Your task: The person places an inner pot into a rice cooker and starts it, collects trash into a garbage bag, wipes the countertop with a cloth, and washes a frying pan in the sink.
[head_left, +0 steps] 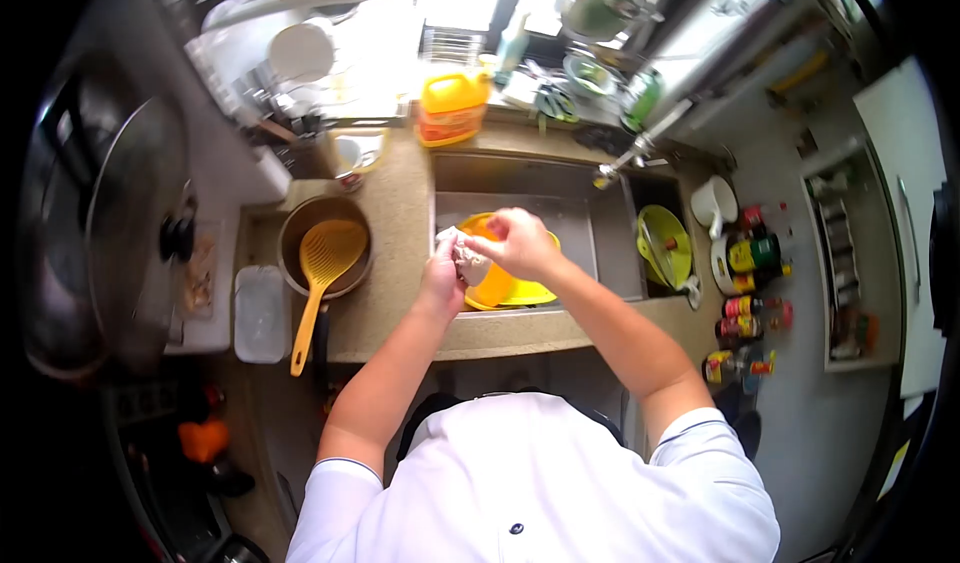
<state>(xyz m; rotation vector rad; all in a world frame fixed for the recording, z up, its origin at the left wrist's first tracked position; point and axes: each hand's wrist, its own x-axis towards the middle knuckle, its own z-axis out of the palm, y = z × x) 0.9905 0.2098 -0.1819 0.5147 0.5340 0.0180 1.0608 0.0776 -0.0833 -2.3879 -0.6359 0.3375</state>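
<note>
My left hand point(441, 281) is closed around a pale, lumpy, whitish thing point(468, 262), too blurred to name more exactly. Against its right side, my right hand point(524, 247) has its fingers curled and its thumb reaching to the pale thing. What sits between those right fingertips is hidden. Both hands are over a yellow-orange basin point(535, 294), which stands in the near part of the metal sink point(610, 263). The hands cover part of the basin.
A yellow slotted ladle point(333, 251) lies across a metal pot point(294, 225) at left, beside a clear plastic box point(259, 315). Behind the sink stands a yellow jug point(452, 110). The faucet point(640, 153) and a green colander point(680, 238) are at right, near several bottles point(752, 255).
</note>
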